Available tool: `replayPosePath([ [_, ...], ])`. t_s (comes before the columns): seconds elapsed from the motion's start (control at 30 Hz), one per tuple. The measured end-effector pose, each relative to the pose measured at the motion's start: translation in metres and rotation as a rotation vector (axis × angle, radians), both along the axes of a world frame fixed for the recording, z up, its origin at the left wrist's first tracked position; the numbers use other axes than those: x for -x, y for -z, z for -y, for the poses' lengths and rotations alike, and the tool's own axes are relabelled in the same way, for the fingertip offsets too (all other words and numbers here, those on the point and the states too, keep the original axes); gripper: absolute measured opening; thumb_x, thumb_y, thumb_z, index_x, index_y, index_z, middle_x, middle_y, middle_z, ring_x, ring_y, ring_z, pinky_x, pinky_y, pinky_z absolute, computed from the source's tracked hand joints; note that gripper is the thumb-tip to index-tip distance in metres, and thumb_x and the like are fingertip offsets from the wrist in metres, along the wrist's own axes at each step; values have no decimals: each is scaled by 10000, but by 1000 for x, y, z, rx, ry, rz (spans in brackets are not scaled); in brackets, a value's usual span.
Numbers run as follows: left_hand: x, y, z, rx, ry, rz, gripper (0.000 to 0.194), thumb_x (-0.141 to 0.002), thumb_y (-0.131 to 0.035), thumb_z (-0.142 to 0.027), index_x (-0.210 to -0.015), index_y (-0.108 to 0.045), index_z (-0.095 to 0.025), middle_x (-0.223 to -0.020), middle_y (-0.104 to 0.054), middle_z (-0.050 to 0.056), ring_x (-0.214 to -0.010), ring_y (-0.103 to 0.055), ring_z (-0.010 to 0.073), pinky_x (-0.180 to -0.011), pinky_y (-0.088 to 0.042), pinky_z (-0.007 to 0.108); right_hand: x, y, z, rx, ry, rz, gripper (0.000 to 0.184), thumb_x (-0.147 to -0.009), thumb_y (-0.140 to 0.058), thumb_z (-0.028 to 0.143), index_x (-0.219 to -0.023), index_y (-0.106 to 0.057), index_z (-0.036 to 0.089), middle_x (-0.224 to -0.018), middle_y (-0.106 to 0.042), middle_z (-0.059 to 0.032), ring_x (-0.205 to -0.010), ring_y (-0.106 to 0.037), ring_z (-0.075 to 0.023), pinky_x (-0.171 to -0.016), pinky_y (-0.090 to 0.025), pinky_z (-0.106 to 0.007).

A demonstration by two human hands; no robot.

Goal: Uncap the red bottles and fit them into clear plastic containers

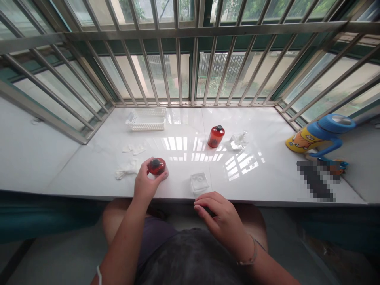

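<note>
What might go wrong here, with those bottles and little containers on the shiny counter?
The clear square container sits close to the front edge of the counter, just beyond the right hand; a careless nudge might tip it off.

The red bottle in the left hand has a smooth-looking surface, so it could perhaps slip if the grip loosens.

A blue-lidded flask (310,136) stands near window bars (237,30).

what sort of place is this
Probably a bay-window nook in a home: metal bars across the windows, a glossy white ledge below them, and a cartoon-patterned flask on it.
</note>
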State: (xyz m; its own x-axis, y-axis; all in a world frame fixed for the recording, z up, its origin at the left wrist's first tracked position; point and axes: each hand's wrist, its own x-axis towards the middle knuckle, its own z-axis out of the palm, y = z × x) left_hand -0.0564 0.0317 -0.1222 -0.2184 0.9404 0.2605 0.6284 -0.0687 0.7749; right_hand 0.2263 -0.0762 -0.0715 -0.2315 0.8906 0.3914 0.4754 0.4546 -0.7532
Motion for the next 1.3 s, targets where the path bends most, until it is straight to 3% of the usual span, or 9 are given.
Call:
replayPosePath([
  [0.27,-27,-25,23,-312,244,-289,653,-883,-876,-412,-1444,-573,-272,-1374,-717,121,-1285,-704,335,-1130,-584,510,2,1,-1,2,28,25,141,-1040,-673,233,-1172,-715,255,-1052,-781,-59,-971,-743,-237,-868,-631,-384],
  [0.43,-37,-27,35,-279,217,-224,673,-871,-892,-427,-1444,-573,-277,-1362,-716,114,-1254,-716,323,-1111,-600,495,2,5,-3,-20,60,26,199,-1041,-649,217,-1229,-697,259,-1101,-775,-78,-1014,-741,-249,-906,-638,-408],
  [0.63,-39,-18,39,-120,157,-98,689,-835,-915,-429,-1427,-590,-292,-1357,-723,97,-1175,-757,306,-1050,-636,472,-7,23,-12,-58,227,64,299,-1032,-661,239,-1330,-663,256,-1259,-723,-120,-1196,-692,-299,-1059,-596,-521],
  [0.8,-51,-21,49,-283,290,-272,690,-893,-873,-380,-1492,-544,-288,-1359,-719,126,-1250,-716,337,-1086,-605,515,-4,18,-14,-43,194,8,320,-1033,-687,277,-1349,-636,262,-1246,-716,-116,-1156,-701,-284,-1022,-612,-488],
  [1.0,-70,-32,66,-428,422,-529,632,-1030,-686,-291,-1618,-459,-252,-1420,-722,156,-1327,-675,368,-1128,-525,553,12,0,-16,-15,137,-54,376,-971,-811,334,-1303,-655,255,-1168,-746,-85,-1034,-708,-251,-926,-621,-417],
  [1.17,-75,-37,71,-455,431,-591,634,-1036,-672,-245,-1634,-464,-278,-1417,-735,135,-1278,-702,344,-1138,-505,531,11,0,-17,15,168,-18,197,-985,-791,296,-1157,-710,244,-1004,-754,-53,-881,-703,-225,-838,-604,-391],
  [1.3,-76,-34,72,-439,470,-588,634,-1025,-683,-211,-1622,-474,-261,-1415,-727,138,-1331,-673,344,-1223,-453,566,5,2,-18,27,91,-9,191,-1023,-715,209,-1210,-695,245,-1056,-761,-61,-921,-722,-219,-858,-614,-372],
])
